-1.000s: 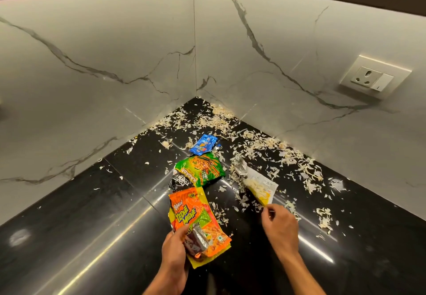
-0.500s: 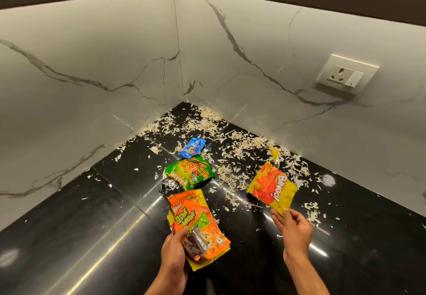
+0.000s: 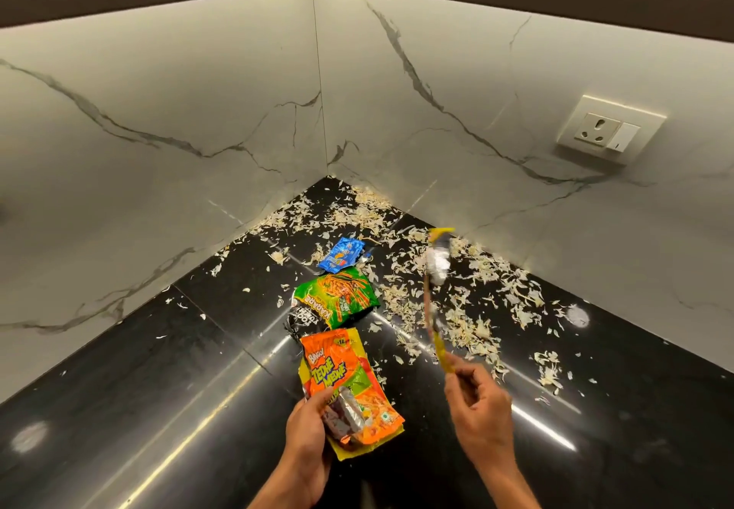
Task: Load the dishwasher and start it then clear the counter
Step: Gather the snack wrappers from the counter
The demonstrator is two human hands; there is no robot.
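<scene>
My left hand (image 3: 308,425) grips a small stack of empty snack packets, with an orange Bingo packet (image 3: 341,377) on top, just above the black counter (image 3: 159,369). My right hand (image 3: 476,401) pinches the bottom corner of a yellow and red packet (image 3: 435,298), lifted off the counter and seen edge-on, its silver inside showing near the top. On the counter beyond lie a green packet (image 3: 337,296), a black packet (image 3: 304,316) partly under it, and a small blue wrapper (image 3: 341,253).
Pale peel scraps (image 3: 456,310) are scattered over the counter corner and along the right wall. Marble walls meet at the far corner. A wall socket with a switch (image 3: 609,131) sits on the right wall. Dark cabinets run overhead.
My right hand picked the yellow and red packet up from the counter, lifted it and turned it edge-on. My left hand keeps its hold on the packet stack.
</scene>
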